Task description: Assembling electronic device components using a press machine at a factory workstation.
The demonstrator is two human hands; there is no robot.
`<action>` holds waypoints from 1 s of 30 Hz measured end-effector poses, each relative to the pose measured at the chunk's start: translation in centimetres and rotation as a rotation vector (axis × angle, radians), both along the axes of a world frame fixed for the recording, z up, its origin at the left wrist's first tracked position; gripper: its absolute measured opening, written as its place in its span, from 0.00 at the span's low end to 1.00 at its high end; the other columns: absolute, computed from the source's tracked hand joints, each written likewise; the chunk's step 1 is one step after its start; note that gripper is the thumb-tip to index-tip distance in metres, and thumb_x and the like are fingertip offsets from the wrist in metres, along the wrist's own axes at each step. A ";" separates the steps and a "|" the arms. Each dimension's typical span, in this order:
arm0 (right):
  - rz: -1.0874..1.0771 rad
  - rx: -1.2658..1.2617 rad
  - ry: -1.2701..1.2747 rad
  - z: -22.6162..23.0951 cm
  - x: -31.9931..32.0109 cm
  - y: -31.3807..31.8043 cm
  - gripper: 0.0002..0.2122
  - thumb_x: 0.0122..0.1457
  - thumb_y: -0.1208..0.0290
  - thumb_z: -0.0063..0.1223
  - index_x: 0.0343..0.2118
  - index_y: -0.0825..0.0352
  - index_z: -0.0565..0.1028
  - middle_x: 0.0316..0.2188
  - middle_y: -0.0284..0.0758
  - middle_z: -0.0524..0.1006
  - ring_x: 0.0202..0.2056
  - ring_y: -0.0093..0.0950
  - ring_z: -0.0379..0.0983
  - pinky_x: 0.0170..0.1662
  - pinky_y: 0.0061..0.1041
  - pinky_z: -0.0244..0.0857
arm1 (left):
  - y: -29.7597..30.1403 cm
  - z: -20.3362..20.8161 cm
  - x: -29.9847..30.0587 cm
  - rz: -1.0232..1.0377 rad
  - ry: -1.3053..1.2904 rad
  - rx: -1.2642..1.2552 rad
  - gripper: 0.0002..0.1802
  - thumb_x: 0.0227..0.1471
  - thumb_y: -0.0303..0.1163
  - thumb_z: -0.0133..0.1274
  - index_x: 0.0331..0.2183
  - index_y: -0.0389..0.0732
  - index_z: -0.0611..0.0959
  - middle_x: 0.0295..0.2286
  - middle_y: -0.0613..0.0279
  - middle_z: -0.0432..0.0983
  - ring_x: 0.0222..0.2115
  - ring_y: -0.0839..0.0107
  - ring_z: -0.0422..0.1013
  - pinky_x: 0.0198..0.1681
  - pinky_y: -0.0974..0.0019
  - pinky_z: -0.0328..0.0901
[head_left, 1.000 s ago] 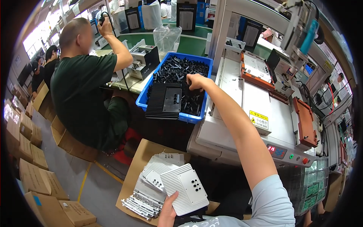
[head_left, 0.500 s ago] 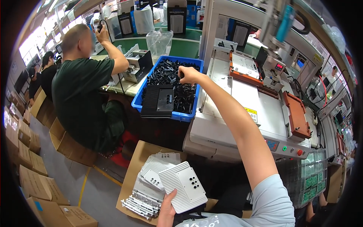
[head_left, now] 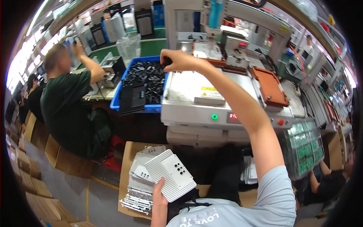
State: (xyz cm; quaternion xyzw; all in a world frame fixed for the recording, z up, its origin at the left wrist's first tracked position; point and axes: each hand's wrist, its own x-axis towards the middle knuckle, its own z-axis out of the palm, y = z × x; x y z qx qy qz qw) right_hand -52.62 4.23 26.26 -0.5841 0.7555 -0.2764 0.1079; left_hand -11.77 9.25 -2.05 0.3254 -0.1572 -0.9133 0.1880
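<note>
In my left hand (head_left: 159, 193) is a white ribbed panel (head_left: 169, 177) with a cluster of black round holes, gripped by its lower edge and tilted. My right hand (head_left: 177, 61) is raised with fingers closed around a small black part (head_left: 166, 62), mostly hidden by the fingers. It hovers at the right rim of a blue crate (head_left: 152, 109). Loose small black pieces (head_left: 150, 77) fill this crate, and a black ribbed panel (head_left: 132, 99) lies across its front left corner. Below, more white panels (head_left: 140, 171) are stacked in an open cardboard box (head_left: 130, 150), next to my left hand.
A white machine (head_left: 193, 115) with lit buttons stands front right, carrying an orange fixture (head_left: 269, 86). Right of it is a clear divided case (head_left: 307, 149) holding green pieces. A co-worker in a dark shirt (head_left: 70, 102) sits at the left, among cardboard boxes.
My right hand has risen from over the black pieces to the crate's right rim. The view has turned right. My left hand keeps hold of the white panel.
</note>
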 end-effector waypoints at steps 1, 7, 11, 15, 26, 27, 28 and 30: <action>-0.039 0.008 0.014 1.0 -0.4 2.9 0.14 0.49 0.69 0.56 0.39 0.62 0.67 0.30 0.36 0.73 0.27 0.24 0.72 0.24 0.23 0.68 | 0.2 0.3 -0.2 0.002 -0.001 -0.006 0.24 0.50 0.26 0.54 0.50 0.33 0.69 0.44 0.54 0.72 0.45 0.60 0.70 0.49 0.58 0.66; -0.366 0.026 0.042 2.0 -2.7 18.4 0.15 0.47 0.70 0.56 0.37 0.64 0.67 0.30 0.38 0.74 0.28 0.27 0.71 0.29 0.28 0.67 | 2.5 0.9 -1.2 -0.098 0.016 0.012 0.25 0.50 0.27 0.56 0.50 0.32 0.69 0.44 0.51 0.71 0.45 0.59 0.70 0.49 0.57 0.67; -0.368 0.057 0.261 -3.2 -5.4 25.6 0.11 0.48 0.75 0.53 0.35 0.65 0.66 0.29 0.39 0.71 0.30 0.32 0.70 0.30 0.31 0.64 | 4.3 0.5 -2.7 -0.215 0.063 0.050 0.24 0.50 0.26 0.54 0.50 0.33 0.70 0.44 0.51 0.72 0.45 0.59 0.70 0.49 0.57 0.66; -0.457 0.038 0.272 -7.3 -3.9 26.0 0.12 0.47 0.77 0.52 0.35 0.65 0.65 0.30 0.41 0.68 0.35 0.39 0.67 0.38 0.33 0.62 | 5.6 1.4 -3.3 -0.276 0.053 0.059 0.23 0.51 0.27 0.53 0.49 0.33 0.70 0.44 0.51 0.72 0.44 0.60 0.70 0.49 0.57 0.67; -0.673 -0.223 0.324 -12.0 -1.3 26.8 0.18 0.52 0.67 0.56 0.46 0.60 0.67 0.41 0.43 0.67 0.46 0.43 0.63 0.49 0.36 0.59 | 6.7 1.9 -2.8 -0.261 -0.017 0.065 0.22 0.51 0.28 0.54 0.48 0.32 0.70 0.42 0.49 0.72 0.42 0.59 0.72 0.45 0.57 0.70; -0.695 -0.262 0.299 -12.2 -1.0 26.8 0.20 0.53 0.65 0.56 0.49 0.59 0.67 0.44 0.45 0.67 0.49 0.44 0.62 0.51 0.37 0.58 | 6.6 2.0 -2.9 -0.263 -0.029 0.074 0.22 0.51 0.28 0.54 0.48 0.32 0.70 0.42 0.49 0.72 0.42 0.58 0.72 0.45 0.57 0.70; -0.715 -0.301 0.275 -12.3 -0.8 26.9 0.22 0.54 0.62 0.55 0.52 0.58 0.66 0.48 0.47 0.66 0.51 0.45 0.61 0.54 0.37 0.56 | 6.6 2.1 -2.9 -0.265 -0.040 0.082 0.22 0.51 0.28 0.54 0.48 0.32 0.70 0.42 0.49 0.73 0.42 0.58 0.72 0.45 0.57 0.70; -0.710 -0.317 0.282 -13.1 -1.0 27.1 0.23 0.55 0.59 0.53 0.53 0.58 0.66 0.50 0.48 0.65 0.53 0.45 0.60 0.55 0.37 0.55 | 6.7 2.1 -3.2 -0.278 -0.036 0.074 0.22 0.51 0.28 0.54 0.48 0.32 0.71 0.41 0.49 0.73 0.42 0.58 0.72 0.45 0.57 0.70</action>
